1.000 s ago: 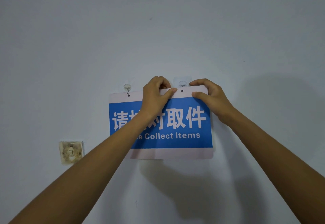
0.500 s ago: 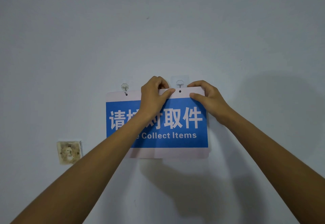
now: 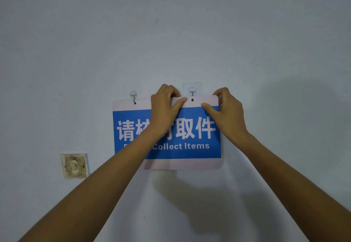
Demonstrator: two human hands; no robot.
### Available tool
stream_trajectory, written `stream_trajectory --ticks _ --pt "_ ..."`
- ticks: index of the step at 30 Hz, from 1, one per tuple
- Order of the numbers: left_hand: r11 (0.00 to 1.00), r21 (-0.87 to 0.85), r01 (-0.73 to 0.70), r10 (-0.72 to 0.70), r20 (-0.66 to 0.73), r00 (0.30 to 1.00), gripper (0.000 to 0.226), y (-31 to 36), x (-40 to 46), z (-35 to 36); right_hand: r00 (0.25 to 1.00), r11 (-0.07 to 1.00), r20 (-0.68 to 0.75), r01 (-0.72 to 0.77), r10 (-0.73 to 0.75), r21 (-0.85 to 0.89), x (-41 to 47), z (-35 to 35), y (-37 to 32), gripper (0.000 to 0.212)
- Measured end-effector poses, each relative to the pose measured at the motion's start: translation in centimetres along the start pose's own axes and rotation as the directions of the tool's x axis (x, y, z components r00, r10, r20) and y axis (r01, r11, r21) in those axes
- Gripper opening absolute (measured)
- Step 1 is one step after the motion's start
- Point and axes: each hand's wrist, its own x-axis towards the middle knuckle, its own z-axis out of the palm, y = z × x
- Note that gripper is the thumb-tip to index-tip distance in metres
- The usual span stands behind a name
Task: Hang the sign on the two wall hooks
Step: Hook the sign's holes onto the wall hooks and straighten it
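Note:
A blue sign (image 3: 191,146) with white borders and white lettering is pressed flat against the pale wall. Its left hole sits on the left clear hook (image 3: 133,95). The right hole (image 3: 192,100) lies just below the right clear hook (image 3: 192,90), whose stem reaches the sign's top edge. My left hand (image 3: 165,107) pinches the top edge just left of that hole, thumb in front. Over at the upper right corner, my right hand (image 3: 228,109) grips the sign with its thumb on the front.
A stained square wall plate (image 3: 74,165) sits on the wall at the lower left of the sign. My two forearms cross the lower half of the view. The rest is bare wall.
My right hand has slid outward to the sign's upper right corner. The sign's right hole has stayed just under the right hook. The view has drifted slightly.

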Motion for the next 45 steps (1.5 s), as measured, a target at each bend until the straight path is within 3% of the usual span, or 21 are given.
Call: stream_trajectory --ticks 4,8,18,24,29,37,45 --pt "0.98 0.19 -0.053 0.06 -0.03 0.998 0.021 -0.1 -0.7 0.5 0.995 0.978 -0.088 0.021 -0.04 -0.206 -0.6 0.5 -0.2 0.044" --pt "0.928 0.36 -0.094 0.127 -0.068 0.99 0.025 -0.1 -1.0 0.3 0.987 0.96 -0.151 0.017 -0.061 -0.278 -0.9 1.2 0.0 0.043" --pt "0.924 0.371 -0.091 0.106 -0.019 0.994 0.028 -0.6 -0.6 0.5 0.966 0.988 -0.256 -0.06 0.022 -0.142 -1.7 1.7 -0.9 0.057" --pt "0.922 0.375 -0.092 0.103 -0.009 0.995 0.029 -0.3 -1.0 0.4 0.974 0.97 -0.223 -0.03 -0.025 -0.242 -2.3 1.9 -0.4 0.039" --pt "0.934 0.347 -0.08 0.083 0.007 0.997 0.038 -0.7 -3.8 -0.9 0.991 0.99 -0.13 -0.011 -0.008 -0.144 -4.3 1.8 0.7 0.026" --pt "0.975 0.152 0.161 -0.142 -0.13 0.981 0.017 -6.9 -11.7 -6.3 0.987 0.989 -0.059 -0.148 0.148 0.014 -9.0 1.9 3.7 0.027" --pt "0.878 0.087 0.47 -0.455 -0.153 0.877 0.022 -11.2 -13.8 -9.0 0.969 0.971 -0.073 -0.237 0.235 -0.022 -11.5 2.7 4.8 0.03"
